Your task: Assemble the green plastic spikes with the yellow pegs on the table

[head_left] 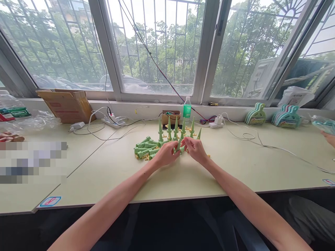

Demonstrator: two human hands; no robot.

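Observation:
My left hand (pixel 165 154) and my right hand (pixel 195 150) meet over the middle of the pale green table (pixel 183 174), fingers pinched together on one green cone-shaped plastic piece (pixel 178 145). To the left of my hands lies a heap of the same green cone pieces (pixel 145 148) on their sides. Just behind my hands several cones stand upright in a row (pixel 176 129). Small yellow bits (pixel 146 157) show around the heap.
An open cardboard box (pixel 66 104), a power strip with cables (pixel 113 121), a green bottle (pixel 186 108) and a small box (pixel 171 117) sit along the window ledge. Stacks of teal shapes (pixel 285 116) lie at the right. Another person's hand (pixel 330 138) shows at the far right edge.

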